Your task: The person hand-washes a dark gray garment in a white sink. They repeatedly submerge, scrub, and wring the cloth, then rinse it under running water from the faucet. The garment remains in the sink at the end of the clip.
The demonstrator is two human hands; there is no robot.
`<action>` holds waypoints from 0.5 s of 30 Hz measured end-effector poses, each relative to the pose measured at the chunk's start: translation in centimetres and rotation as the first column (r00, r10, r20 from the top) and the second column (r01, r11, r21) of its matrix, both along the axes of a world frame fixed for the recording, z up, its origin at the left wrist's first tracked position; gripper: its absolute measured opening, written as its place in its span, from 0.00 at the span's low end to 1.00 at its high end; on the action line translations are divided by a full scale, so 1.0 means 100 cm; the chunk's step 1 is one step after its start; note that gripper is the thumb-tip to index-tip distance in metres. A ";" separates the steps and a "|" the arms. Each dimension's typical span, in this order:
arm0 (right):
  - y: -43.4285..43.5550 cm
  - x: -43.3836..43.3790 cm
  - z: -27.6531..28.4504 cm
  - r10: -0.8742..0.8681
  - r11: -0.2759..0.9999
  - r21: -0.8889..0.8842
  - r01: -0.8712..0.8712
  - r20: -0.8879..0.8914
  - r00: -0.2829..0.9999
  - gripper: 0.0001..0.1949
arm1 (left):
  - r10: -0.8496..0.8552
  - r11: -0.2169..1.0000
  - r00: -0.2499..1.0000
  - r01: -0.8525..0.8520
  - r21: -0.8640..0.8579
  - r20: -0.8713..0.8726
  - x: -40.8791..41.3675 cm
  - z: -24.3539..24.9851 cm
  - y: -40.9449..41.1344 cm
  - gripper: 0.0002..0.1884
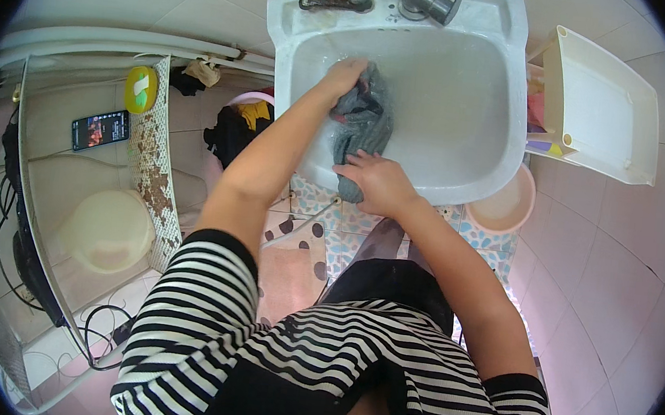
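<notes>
A wet grey knitted cloth or garment (370,127), with small reddish patches, lies along the left side of a white washbasin (466,88). My left hand (346,78) grips its far end inside the bowl; some fingers are hidden by the fabric. Nearer to me, my right hand (385,184) holds the lower part against the front rim, thumb and fingers spread over it. The cloth's near tip hangs over that rim. Cloudy water appears to stand in the bowl.
Behind the bowl are a mixer faucet (424,1) and an old tap (342,1). To the right hang a cream plastic rack (607,109) and, lower, a pink basin (506,204). At left, a metal shelf (157,171) bears a yellow soap dish (141,89); dark clothes (234,133) lie nearby.
</notes>
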State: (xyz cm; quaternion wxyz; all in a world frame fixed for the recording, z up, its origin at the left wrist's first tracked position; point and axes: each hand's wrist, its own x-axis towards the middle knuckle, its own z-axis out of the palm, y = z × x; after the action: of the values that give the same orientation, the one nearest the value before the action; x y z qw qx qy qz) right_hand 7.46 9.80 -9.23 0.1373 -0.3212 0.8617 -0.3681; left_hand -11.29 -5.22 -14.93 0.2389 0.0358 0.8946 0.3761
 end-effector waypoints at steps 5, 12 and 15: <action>-0.001 0.000 0.005 -0.009 0.998 -0.066 0.008 -0.014 1.000 0.33 | -0.429 0.899 0.808 0.426 -0.102 -0.404 0.084 0.046 -0.039 0.19; 0.000 0.003 0.004 -0.002 0.999 -0.046 0.002 -0.012 1.000 0.34 | -0.529 0.654 0.838 0.305 -0.693 -0.131 0.065 0.011 0.035 0.16; -0.003 0.007 0.003 -0.009 1.000 -0.014 0.009 -0.029 1.000 0.34 | -0.395 0.752 0.906 0.226 -0.619 -0.150 0.036 0.003 0.049 0.16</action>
State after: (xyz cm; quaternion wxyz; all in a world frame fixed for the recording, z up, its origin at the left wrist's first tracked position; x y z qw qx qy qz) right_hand 8.17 9.51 -8.88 0.1207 -0.3236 0.8626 -0.3697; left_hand -7.70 -0.37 -14.59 0.1726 0.1608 0.9714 0.0265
